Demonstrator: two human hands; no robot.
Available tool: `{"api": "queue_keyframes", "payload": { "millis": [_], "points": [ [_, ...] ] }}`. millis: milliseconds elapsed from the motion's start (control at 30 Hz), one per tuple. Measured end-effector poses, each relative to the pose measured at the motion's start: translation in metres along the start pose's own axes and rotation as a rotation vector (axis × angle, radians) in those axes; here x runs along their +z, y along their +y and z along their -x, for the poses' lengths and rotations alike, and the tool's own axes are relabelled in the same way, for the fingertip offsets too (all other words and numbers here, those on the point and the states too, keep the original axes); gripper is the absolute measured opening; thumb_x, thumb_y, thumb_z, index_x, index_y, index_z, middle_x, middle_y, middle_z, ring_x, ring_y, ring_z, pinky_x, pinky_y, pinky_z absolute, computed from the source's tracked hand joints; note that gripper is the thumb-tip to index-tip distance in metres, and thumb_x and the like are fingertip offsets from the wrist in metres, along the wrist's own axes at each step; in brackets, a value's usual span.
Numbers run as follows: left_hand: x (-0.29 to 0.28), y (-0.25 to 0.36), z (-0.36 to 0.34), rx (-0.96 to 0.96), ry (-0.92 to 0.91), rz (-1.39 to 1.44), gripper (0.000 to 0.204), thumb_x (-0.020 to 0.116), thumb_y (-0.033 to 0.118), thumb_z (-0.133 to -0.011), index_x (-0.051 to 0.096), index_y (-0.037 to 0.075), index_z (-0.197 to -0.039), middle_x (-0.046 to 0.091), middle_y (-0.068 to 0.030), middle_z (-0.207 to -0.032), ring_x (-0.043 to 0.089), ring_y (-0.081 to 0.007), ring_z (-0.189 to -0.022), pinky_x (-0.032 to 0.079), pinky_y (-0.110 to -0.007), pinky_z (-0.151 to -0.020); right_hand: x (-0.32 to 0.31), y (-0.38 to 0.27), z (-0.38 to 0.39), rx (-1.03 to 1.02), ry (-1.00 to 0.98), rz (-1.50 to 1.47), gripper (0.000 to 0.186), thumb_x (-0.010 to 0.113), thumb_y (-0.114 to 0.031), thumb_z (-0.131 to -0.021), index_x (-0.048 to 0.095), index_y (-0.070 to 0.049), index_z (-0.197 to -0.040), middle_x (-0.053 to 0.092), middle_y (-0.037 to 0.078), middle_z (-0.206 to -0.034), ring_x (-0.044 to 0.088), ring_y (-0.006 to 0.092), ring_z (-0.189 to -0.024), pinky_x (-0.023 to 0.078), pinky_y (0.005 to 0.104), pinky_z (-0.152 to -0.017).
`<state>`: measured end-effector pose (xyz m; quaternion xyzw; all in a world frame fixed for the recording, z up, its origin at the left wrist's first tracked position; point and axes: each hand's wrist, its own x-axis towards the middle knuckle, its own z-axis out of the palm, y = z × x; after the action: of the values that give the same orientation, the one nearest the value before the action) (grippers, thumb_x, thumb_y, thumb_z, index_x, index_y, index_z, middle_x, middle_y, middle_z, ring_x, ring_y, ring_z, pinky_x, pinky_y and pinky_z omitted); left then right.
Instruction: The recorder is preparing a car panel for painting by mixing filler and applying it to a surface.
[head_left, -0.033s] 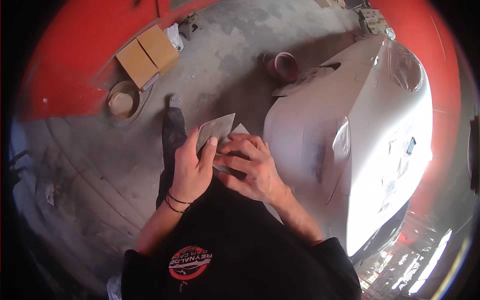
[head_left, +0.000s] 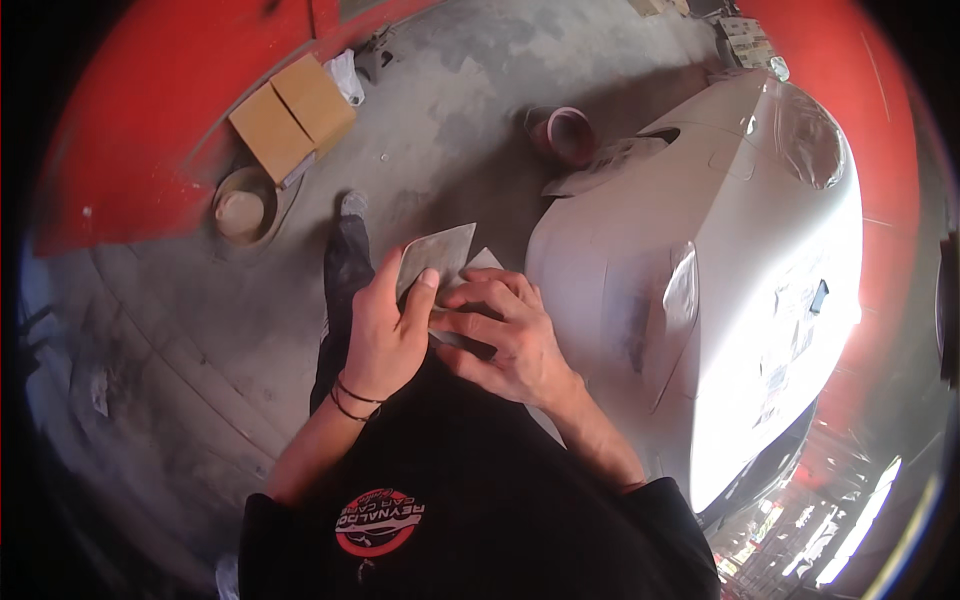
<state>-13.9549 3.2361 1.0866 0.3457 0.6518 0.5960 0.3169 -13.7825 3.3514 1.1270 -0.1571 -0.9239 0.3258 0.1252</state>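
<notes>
My left hand pinches a stiff grey rectangular sheet in front of my black shirt, thumb pressed on its face. My right hand is beside it with bent fingers on the grey pieces, gripping around a second, lighter sheet whose corner sticks up behind the first; where the pieces meet is hidden by my fingers. Just right of my hands stands a large white car body part, with wrinkled masking over parts of it and a bright patch of sunlight down its right side.
A cardboard box sits upper left beside a round tub. A pink bucket stands on the grey floor near the car part's far end. My leg and shoe show below me. Red surfaces line both sides.
My hands and the grey sheets have shifted very slightly to the right, with the same grip. The view of the surroundings has moved a few pixels.
</notes>
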Motion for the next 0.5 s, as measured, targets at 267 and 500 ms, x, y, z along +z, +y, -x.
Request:
{"api": "queue_keyframes", "payload": {
  "millis": [267,500],
  "points": [
    [-0.077,0.050,-0.265,0.135,0.247,0.119,0.045,0.066,0.024,-0.120,0.060,-0.010,-0.149,0.077,-0.0199,-0.130,0.073,-0.0272,-0.118,0.057,-0.042,-0.104,-0.056,0.029,-0.207,0.105,0.026,0.096,0.042,0.091,-0.024,-0.083,0.089,-0.023,-0.125,0.072,0.000,-0.130,0.064,0.0324,-0.136,0.050,0.0541,-0.112],
    [-0.076,0.053,-0.410,-0.382,0.090,0.727,0.046,0.067,0.031,-0.119,0.060,0.005,-0.156,0.072,-0.0089,-0.141,0.069,-0.0201,-0.126,0.054,-0.038,-0.112,-0.086,0.083,-0.349,0.068,0.314,-0.497,0.048,0.097,-0.011,-0.082,0.089,-0.012,-0.129,0.072,0.006,-0.140,0.057,0.0368,-0.149,0.045,0.0535,-0.126]
  ]
}}
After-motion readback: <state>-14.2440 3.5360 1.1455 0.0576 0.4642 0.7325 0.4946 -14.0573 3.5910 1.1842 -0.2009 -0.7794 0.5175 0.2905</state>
